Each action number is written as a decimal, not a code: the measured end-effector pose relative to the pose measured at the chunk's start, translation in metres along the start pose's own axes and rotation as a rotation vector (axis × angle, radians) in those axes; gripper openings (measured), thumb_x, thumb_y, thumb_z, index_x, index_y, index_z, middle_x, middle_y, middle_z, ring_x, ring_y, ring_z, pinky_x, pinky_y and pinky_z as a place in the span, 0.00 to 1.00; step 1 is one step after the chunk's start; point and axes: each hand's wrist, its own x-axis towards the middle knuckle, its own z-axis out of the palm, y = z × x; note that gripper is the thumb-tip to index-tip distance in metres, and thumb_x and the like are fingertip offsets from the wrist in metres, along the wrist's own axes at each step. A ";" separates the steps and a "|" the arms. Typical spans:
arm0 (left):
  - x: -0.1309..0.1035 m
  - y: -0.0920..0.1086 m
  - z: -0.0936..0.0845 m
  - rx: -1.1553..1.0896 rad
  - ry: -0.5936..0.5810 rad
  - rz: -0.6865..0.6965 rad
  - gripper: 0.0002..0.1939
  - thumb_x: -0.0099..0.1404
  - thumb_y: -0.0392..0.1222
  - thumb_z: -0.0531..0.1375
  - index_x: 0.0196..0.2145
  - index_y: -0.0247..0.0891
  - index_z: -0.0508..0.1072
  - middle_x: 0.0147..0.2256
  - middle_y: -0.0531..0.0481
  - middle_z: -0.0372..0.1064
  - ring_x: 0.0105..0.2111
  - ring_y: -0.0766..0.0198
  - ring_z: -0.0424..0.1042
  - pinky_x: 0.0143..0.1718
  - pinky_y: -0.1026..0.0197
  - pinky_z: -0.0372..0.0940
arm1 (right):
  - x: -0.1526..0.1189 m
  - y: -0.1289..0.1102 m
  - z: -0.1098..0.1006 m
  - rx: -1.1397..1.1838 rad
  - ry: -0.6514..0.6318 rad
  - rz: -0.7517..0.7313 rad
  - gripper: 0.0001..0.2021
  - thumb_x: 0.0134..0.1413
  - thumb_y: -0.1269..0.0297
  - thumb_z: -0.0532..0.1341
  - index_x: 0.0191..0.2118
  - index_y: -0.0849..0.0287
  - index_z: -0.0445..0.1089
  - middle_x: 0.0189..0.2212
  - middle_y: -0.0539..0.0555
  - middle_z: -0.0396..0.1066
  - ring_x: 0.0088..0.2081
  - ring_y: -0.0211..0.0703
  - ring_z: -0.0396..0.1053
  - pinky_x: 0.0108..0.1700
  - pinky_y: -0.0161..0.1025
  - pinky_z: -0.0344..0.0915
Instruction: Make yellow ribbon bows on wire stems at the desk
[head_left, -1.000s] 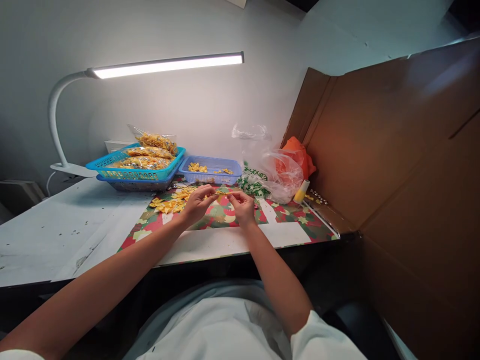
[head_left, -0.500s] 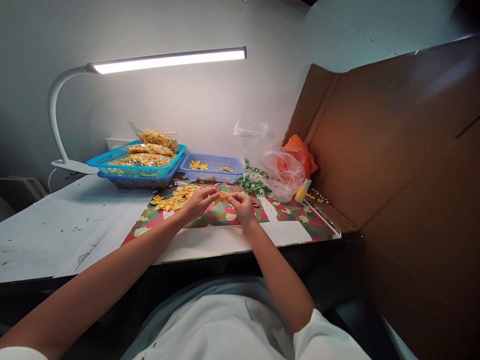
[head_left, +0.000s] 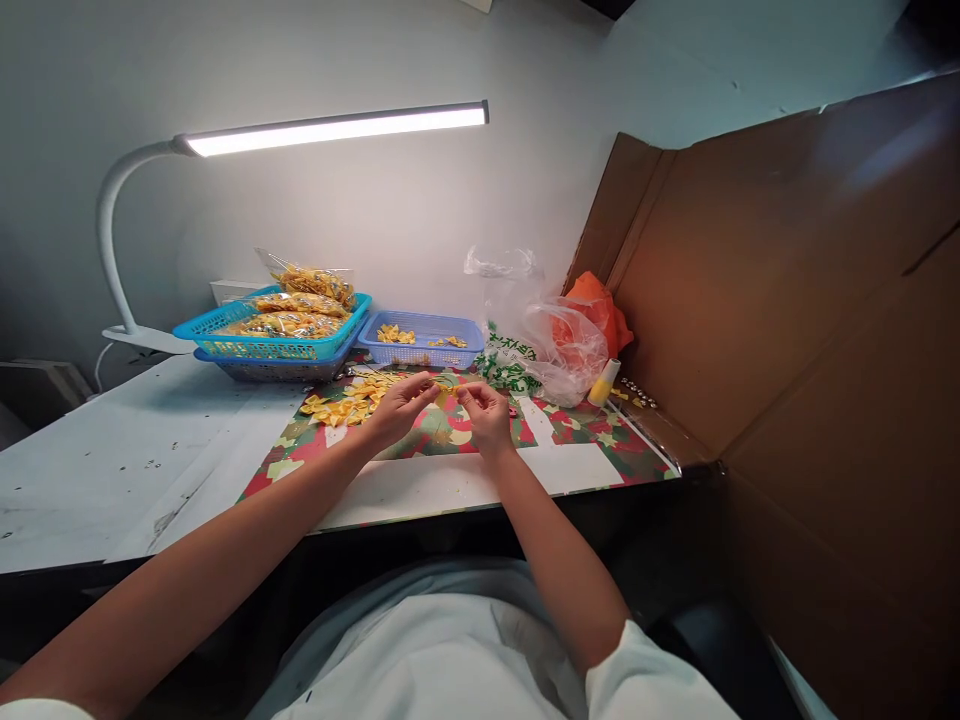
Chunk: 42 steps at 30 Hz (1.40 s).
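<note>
My left hand [head_left: 403, 408] and my right hand [head_left: 487, 412] are close together over the patterned sheet on the table. Between their pinched fingertips is a small yellow piece [head_left: 448, 389], held from both sides; its exact shape is too small to tell. Just left of my left hand lies a pile of yellow bow-like pieces [head_left: 346, 402]. Behind my hands stands a blue-purple basket [head_left: 424, 353] with some more yellow pieces in it.
Bags of yellow pieces [head_left: 292, 325] fill a turquoise basket [head_left: 262, 347] at the left, under a lit lamp [head_left: 337, 128]. Right of centre are plastic bags [head_left: 574, 345] and a yellow-white bottle [head_left: 604, 382]. A large cardboard sheet [head_left: 810, 280] borders the right side.
The fingers of both hands have shifted slightly around the small yellow piece, and the fingertips look a little farther apart. The whole view has moved a bit.
</note>
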 end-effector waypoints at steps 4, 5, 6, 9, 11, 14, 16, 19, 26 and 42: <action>-0.002 0.004 -0.003 0.091 -0.034 0.042 0.18 0.65 0.54 0.54 0.25 0.38 0.65 0.22 0.55 0.60 0.23 0.67 0.59 0.26 0.64 0.56 | 0.000 0.002 -0.001 0.001 -0.029 0.025 0.13 0.50 0.52 0.60 0.29 0.57 0.72 0.27 0.52 0.74 0.31 0.42 0.70 0.34 0.37 0.66; -0.003 0.005 -0.004 0.118 -0.036 0.059 0.18 0.66 0.53 0.54 0.25 0.38 0.66 0.22 0.54 0.61 0.24 0.67 0.60 0.26 0.64 0.57 | 0.001 0.003 -0.003 -0.024 -0.020 0.024 0.14 0.51 0.52 0.59 0.30 0.58 0.73 0.29 0.52 0.75 0.32 0.43 0.71 0.35 0.37 0.66; -0.003 0.007 -0.005 0.143 -0.036 0.078 0.18 0.66 0.52 0.54 0.25 0.38 0.66 0.22 0.54 0.61 0.24 0.66 0.60 0.27 0.64 0.57 | 0.003 0.004 -0.006 -0.065 0.004 0.019 0.14 0.53 0.53 0.58 0.32 0.58 0.74 0.31 0.53 0.75 0.34 0.43 0.71 0.36 0.38 0.67; -0.007 0.012 -0.005 0.212 -0.035 0.147 0.17 0.67 0.49 0.53 0.24 0.38 0.65 0.22 0.54 0.60 0.24 0.66 0.60 0.27 0.63 0.56 | 0.010 0.008 -0.024 -0.340 0.109 0.006 0.14 0.58 0.58 0.54 0.37 0.58 0.74 0.38 0.55 0.76 0.39 0.45 0.71 0.43 0.41 0.66; -0.009 0.015 -0.004 0.251 -0.040 0.204 0.17 0.68 0.48 0.53 0.23 0.38 0.64 0.22 0.54 0.59 0.24 0.66 0.59 0.27 0.63 0.56 | 0.016 0.011 -0.039 -0.684 0.034 0.017 0.10 0.55 0.60 0.60 0.38 0.58 0.75 0.42 0.57 0.75 0.46 0.50 0.67 0.48 0.44 0.62; -0.011 0.017 -0.003 0.292 -0.049 0.274 0.16 0.69 0.46 0.53 0.24 0.39 0.63 0.23 0.53 0.59 0.25 0.65 0.60 0.28 0.62 0.57 | 0.022 0.014 -0.056 -1.057 -0.221 0.029 0.10 0.53 0.59 0.64 0.40 0.57 0.75 0.44 0.59 0.73 0.49 0.54 0.65 0.49 0.46 0.59; -0.011 0.018 -0.003 0.302 -0.061 0.290 0.15 0.69 0.44 0.52 0.25 0.39 0.64 0.24 0.52 0.61 0.26 0.64 0.61 0.29 0.61 0.59 | 0.026 0.014 -0.061 -1.192 -0.335 0.029 0.09 0.57 0.60 0.61 0.38 0.58 0.75 0.43 0.60 0.73 0.49 0.53 0.65 0.47 0.46 0.59; -0.012 0.017 -0.003 0.318 -0.072 0.292 0.13 0.69 0.44 0.52 0.26 0.40 0.64 0.25 0.51 0.62 0.28 0.63 0.63 0.31 0.61 0.60 | 0.030 0.016 -0.060 -1.303 -0.406 0.010 0.09 0.61 0.61 0.59 0.37 0.60 0.74 0.44 0.62 0.72 0.49 0.54 0.65 0.47 0.47 0.59; -0.012 0.013 0.000 0.366 -0.059 0.321 0.14 0.69 0.42 0.52 0.24 0.40 0.62 0.24 0.52 0.61 0.27 0.63 0.61 0.31 0.61 0.60 | 0.036 0.017 -0.072 -1.127 -0.284 0.006 0.09 0.63 0.66 0.54 0.46 0.62 0.66 0.41 0.63 0.73 0.43 0.52 0.69 0.42 0.43 0.62; -0.012 0.008 0.002 0.351 -0.029 0.234 0.15 0.69 0.43 0.52 0.24 0.39 0.63 0.22 0.54 0.59 0.26 0.64 0.60 0.30 0.62 0.56 | 0.003 -0.005 -0.071 -1.048 -0.197 -0.909 0.18 0.67 0.52 0.48 0.39 0.60 0.66 0.24 0.51 0.69 0.26 0.39 0.65 0.30 0.36 0.53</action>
